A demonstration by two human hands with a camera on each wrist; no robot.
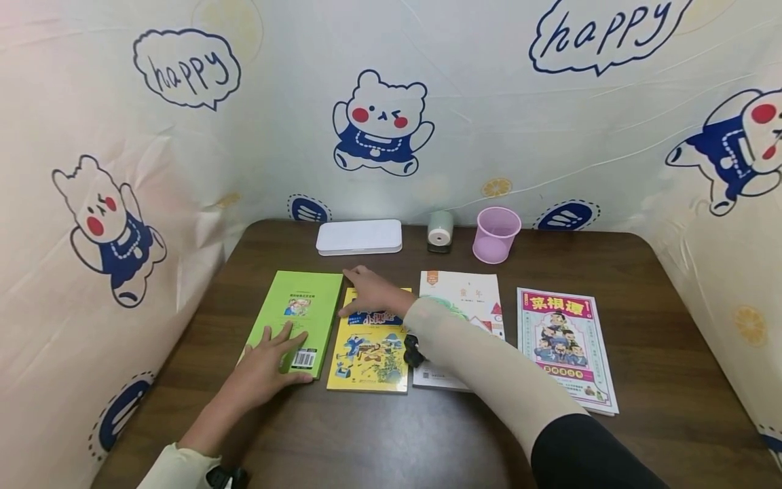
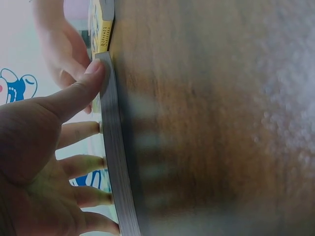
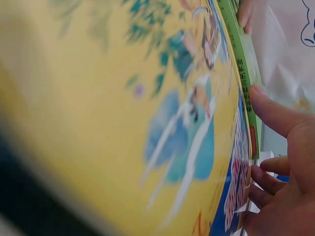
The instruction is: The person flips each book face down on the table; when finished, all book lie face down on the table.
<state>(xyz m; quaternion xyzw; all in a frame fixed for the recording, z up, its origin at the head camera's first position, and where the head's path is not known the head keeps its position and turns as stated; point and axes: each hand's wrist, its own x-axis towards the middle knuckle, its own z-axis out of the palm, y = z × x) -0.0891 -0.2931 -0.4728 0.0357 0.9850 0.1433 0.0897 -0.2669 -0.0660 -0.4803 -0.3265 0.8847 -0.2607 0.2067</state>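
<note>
Head view shows a person leaning over a dark wooden bench with four books laid in a row. The left hand lies on the near end of the green book, fingers spread flat across the cover and the thumb against its near edge. In the left wrist view that thumb presses the book's corner where it meets the wood, while the other fingers stay straight along the cover; this grip is wide open and holds nothing, only pressing down. The right hand reaches across from the other side and rests on the top part of the yellow book, its forefinger stretched toward the far corner of the green book. From the right wrist view, the thumb touches the green book's spine where the two books lie edge to edge, and the remaining fingers curl a little over the yellow cover; nothing is clasped. The green book sits leftmost, just beside the yellow one. Further right lie a white book, partly under the sleeve, and a pink-framed book. Along the far edge stand a white box, a small sharpener and a pink cup.
</note>
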